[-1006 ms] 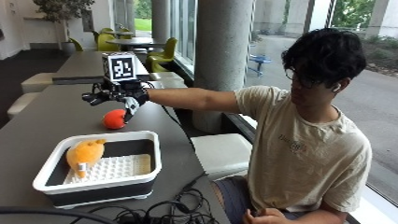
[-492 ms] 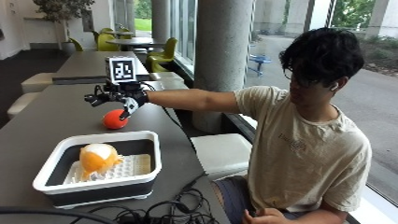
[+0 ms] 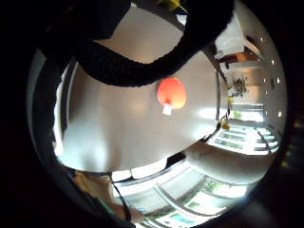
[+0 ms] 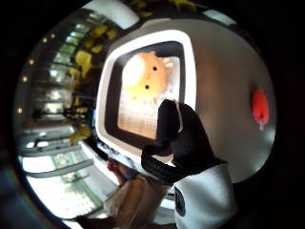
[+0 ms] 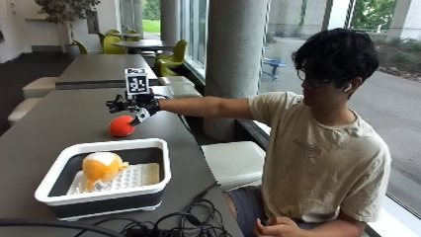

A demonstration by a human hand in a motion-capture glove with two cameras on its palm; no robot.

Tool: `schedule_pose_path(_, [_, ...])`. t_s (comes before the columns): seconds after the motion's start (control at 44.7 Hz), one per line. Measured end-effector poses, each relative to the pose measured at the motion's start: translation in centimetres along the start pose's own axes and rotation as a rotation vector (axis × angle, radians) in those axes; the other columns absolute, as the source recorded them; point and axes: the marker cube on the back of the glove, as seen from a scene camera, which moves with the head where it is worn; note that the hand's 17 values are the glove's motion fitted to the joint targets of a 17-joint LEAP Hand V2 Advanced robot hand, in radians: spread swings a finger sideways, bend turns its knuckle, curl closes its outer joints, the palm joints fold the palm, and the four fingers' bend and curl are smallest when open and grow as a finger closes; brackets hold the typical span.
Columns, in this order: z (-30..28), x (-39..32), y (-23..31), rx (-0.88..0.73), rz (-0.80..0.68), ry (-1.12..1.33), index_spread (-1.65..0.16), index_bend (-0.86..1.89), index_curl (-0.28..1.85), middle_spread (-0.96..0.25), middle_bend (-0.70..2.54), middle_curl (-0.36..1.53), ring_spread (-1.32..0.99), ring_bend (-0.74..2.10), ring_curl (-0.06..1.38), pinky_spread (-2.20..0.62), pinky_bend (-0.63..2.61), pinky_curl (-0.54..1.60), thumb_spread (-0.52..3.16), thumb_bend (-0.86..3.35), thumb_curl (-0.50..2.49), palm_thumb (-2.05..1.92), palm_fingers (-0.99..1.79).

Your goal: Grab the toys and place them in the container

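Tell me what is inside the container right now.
The container holds one orange plush toy lying on its white ribbed insert. The near wall hides part of the floor. The red toy sits outside on the table, below the right hand.

Daylight is admitted through the tall windows (image 5: 197, 24) on the far side of the gloved right hand (image 5: 135, 104), and the scene is evenly and brightly lit. A pale sheen is cast on the dark table (image 5: 59, 123) around the hand, with only a soft shadow beneath the red ball (image 5: 121, 126). In both palm views the edges are strongly curved and darkened. The fingers (image 4: 178, 136) nearest the lens are rendered black and slightly soft. The ball is mildly overexposed.
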Motion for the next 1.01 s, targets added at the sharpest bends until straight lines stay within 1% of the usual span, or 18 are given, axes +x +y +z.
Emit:
schedule_pose_path(0.045, [0.9,0.8,0.4,0.002,0.015,-0.038,-0.28,0.12,0.25,-0.05,0.10,0.18,-0.03,0.18,0.38,0.01,1.01,0.34,1.40,-0.01,0.31,0.07,-0.23])
schedule_pose_path(0.112, [2.3,1.1,0.9,-0.003,0.023,-0.209,-0.28,0.12,0.25,-0.05,0.10,0.18,-0.04,0.18,0.38,0.00,1.00,0.34,1.41,-0.01,0.31,0.07,-0.23])
schedule_pose_path(0.134, [2.7,1.7,1.1,-0.008,0.029,-0.213,-0.28,0.13,0.25,-0.05,0.09,0.18,-0.04,0.18,0.37,0.01,1.01,0.34,1.41,-0.01,0.31,0.07,-0.23])
schedule_pose_path(0.223, [4.0,5.9,1.8,-0.021,0.065,-0.038,-0.28,0.12,0.25,-0.05,0.10,0.17,-0.04,0.18,0.37,0.00,1.01,0.34,1.43,-0.01,0.30,0.07,-0.23])
schedule_pose_path(0.246, [4.2,6.4,2.0,-0.022,0.065,-0.052,-0.28,0.12,0.25,-0.05,0.10,0.17,-0.04,0.18,0.37,0.00,1.00,0.34,1.43,-0.01,0.31,0.07,-0.23])
schedule_pose_path(0.313, [5.1,6.5,2.4,-0.019,0.042,-0.206,-0.28,0.13,0.25,-0.05,0.09,0.17,-0.04,0.18,0.37,0.00,1.00,0.34,1.43,-0.01,0.30,0.06,-0.23])
schedule_pose_path(0.335, [5.3,6.9,2.6,-0.020,0.045,-0.205,-0.28,0.12,0.25,-0.05,0.10,0.17,-0.04,0.18,0.36,0.00,1.00,0.34,1.44,0.00,0.30,0.07,-0.23])
schedule_pose_path(0.402, [5.6,9.7,3.3,-0.022,0.097,-0.035,-0.28,0.13,0.25,-0.06,0.10,0.17,-0.04,0.18,0.36,0.00,1.00,0.34,1.44,-0.01,0.30,0.06,-0.24])
schedule_pose_path(0.447, [5.8,10.8,3.8,-0.019,0.110,0.023,-0.28,0.13,0.25,-0.06,0.10,0.17,-0.04,0.18,0.36,0.00,1.00,0.35,1.44,-0.01,0.30,0.06,-0.23])
schedule_pose_path(0.581, [6.8,12.6,4.8,-0.011,0.124,0.019,-0.28,0.12,0.25,-0.06,0.09,0.16,-0.04,0.18,0.35,0.00,1.00,0.35,1.45,-0.01,0.30,0.06,-0.24])
schedule_pose_path(0.626, [6.9,12.6,5.1,-0.007,0.123,0.009,-0.28,0.12,0.25,-0.06,0.09,0.16,-0.04,0.18,0.35,0.00,1.00,0.35,1.46,-0.01,0.29,0.06,-0.24])
schedule_pose_path(0.715, [5.5,8.3,5.0,0.002,0.087,-0.006,-0.28,0.12,0.25,-0.06,0.09,0.16,-0.04,0.18,0.35,0.00,1.00,0.35,1.47,-0.01,0.29,0.05,-0.24])
schedule_pose_path(0.76, [5.1,7.2,5.1,0.007,0.077,-0.005,-0.28,0.12,0.25,-0.06,0.09,0.16,-0.04,0.18,0.35,0.00,0.99,0.35,1.47,-0.01,0.29,0.05,-0.24])
schedule_pose_path(1.006, [5.1,7.8,5.3,0.027,0.064,-0.009,-0.28,0.12,0.24,-0.06,0.09,0.15,-0.04,0.18,0.34,0.00,0.99,0.36,1.48,-0.01,0.28,0.04,-0.24])
